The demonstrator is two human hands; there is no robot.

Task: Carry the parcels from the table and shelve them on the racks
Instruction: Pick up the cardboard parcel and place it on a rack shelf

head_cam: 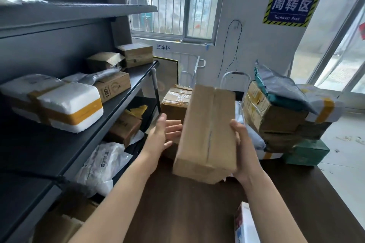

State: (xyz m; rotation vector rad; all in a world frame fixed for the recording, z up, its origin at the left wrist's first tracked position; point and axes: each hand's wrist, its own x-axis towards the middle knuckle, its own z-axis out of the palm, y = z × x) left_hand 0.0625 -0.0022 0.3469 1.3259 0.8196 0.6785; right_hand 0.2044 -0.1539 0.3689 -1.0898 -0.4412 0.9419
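My right hand (240, 144) fingers grasp the taped cardboard box (207, 132) above the bench (187, 213); left hand (163, 137) fingers released, just beside it.

Right hand (240, 144) gripping, left hand (165, 135) seemingly open

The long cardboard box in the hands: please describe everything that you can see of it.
The long cardboard box is plain brown, with a taped seam running down the middle of its upper face. It looks closed and undamaged, though slightly blurred. It is held up above the dark wooden table, tilted, its far end higher than its near end. The right hand grips its right edge, thumb on top. The left hand is open beside its left edge; I cannot tell whether it touches. No label is visible.
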